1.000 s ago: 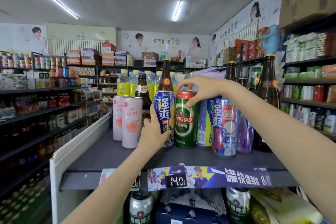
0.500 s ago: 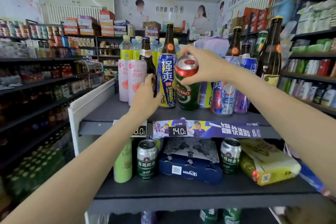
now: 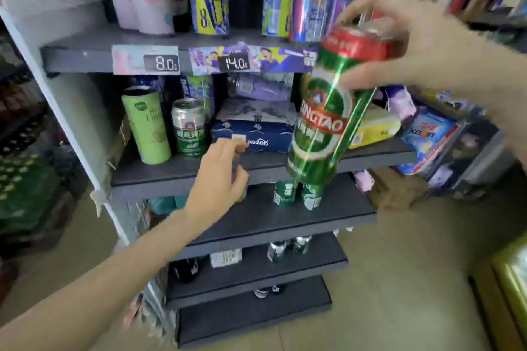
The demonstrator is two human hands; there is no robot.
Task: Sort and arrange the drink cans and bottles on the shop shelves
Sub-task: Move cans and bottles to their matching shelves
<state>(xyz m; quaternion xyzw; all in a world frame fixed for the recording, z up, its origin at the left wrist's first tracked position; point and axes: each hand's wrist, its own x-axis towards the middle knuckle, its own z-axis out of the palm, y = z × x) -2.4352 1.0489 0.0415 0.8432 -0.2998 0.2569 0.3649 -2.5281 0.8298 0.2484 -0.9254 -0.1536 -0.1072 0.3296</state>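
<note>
Right hand (image 3: pixel 410 45) gripping tilted green Tsingtao can (image 3: pixel 325 111), left hand (image 3: pixel 218 179) empty

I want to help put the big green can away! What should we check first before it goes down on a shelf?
1. Grip on the green Tsingtao can: right hand holds its top end only, can tilted. Not ok.
2. Left hand free to help: open, holding nothing. Ok.
3. Matching cans nearby: a silver-and-green can on the second shelf, two green ones a shelf lower. Ok.
4. Room beside the lower pair: bare shelf to their right. Ok.
5. Price tag for this can: none readable. Cannot tell.
</note>
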